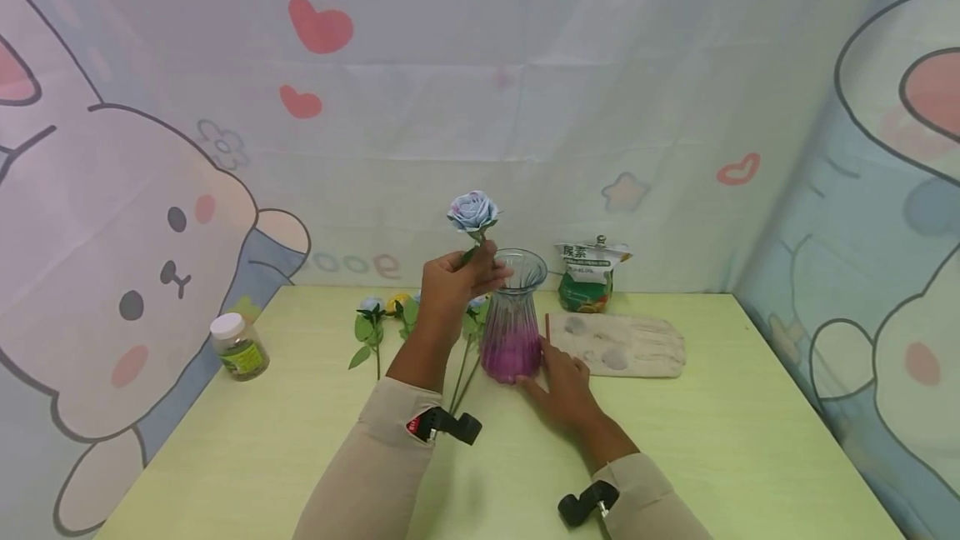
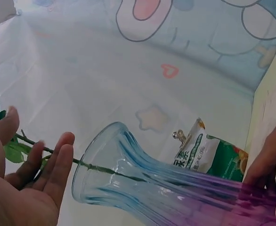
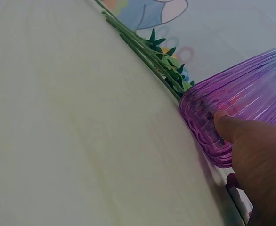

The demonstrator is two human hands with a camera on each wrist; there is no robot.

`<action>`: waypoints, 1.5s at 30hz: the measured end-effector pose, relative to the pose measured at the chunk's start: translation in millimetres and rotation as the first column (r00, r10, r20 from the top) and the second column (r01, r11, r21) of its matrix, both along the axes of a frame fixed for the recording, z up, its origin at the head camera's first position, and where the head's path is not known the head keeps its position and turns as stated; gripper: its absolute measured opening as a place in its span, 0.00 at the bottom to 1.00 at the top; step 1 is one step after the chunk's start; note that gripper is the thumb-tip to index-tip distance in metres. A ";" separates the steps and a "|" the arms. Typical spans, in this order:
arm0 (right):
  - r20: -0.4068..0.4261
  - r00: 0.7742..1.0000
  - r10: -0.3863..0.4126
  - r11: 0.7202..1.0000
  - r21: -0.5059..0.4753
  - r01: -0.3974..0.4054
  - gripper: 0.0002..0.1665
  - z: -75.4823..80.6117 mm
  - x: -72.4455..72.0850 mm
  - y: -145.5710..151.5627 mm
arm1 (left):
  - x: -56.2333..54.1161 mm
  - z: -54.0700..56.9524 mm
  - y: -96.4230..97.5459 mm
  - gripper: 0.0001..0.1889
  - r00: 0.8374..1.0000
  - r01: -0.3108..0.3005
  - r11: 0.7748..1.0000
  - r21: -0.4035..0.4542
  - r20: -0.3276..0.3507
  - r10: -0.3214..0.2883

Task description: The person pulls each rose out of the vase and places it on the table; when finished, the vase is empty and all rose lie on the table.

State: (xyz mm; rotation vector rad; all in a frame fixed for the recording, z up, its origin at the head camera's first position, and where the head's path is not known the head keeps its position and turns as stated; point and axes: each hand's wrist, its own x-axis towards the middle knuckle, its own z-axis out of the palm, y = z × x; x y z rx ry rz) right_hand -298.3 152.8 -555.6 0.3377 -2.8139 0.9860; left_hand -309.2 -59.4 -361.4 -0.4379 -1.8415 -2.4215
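My left hand (image 1: 452,288) holds an artificial blue rose (image 1: 473,212) by its green stem, just under the bloom. In the left wrist view the stem (image 2: 112,171) runs past the fingers and through the mouth of a ribbed glass vase (image 2: 100,181). The vase is clear blue at its flared top and purple at its base; it stands upright on the table. Low on its right side, my right hand (image 1: 564,386) grips the purple base (image 3: 206,122), thumb at the near side. The fingers at the back are partly hidden behind the glass.
Several more artificial flowers (image 1: 367,332) lie left of the vase, partly behind my left arm. A whitish board (image 1: 637,347) and a clipped green-and-white packet (image 1: 587,277) sit to the right. A white-lidded jar (image 1: 242,350) stands at the table's left edge.
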 end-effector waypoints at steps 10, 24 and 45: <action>-0.033 0.999 0.006 1.000 -0.003 -0.006 0.53 -2.9 -0.4 0.6 | 2.0 -4.5 -2.2 0.10 0.979 -0.118 0.941 -0.318 -0.196 0.056; 0.016 1.000 -0.001 1.000 -0.017 0.001 0.53 0.6 1.6 -2.5 | -4.2 -16.4 9.2 0.06 0.885 -0.283 0.938 -0.201 -0.431 0.175; 0.009 1.000 0.001 1.000 -0.008 -0.001 0.53 0.9 0.1 -0.8 | -12.2 -22.4 10.8 0.10 0.818 -0.277 0.936 -0.217 -0.565 0.111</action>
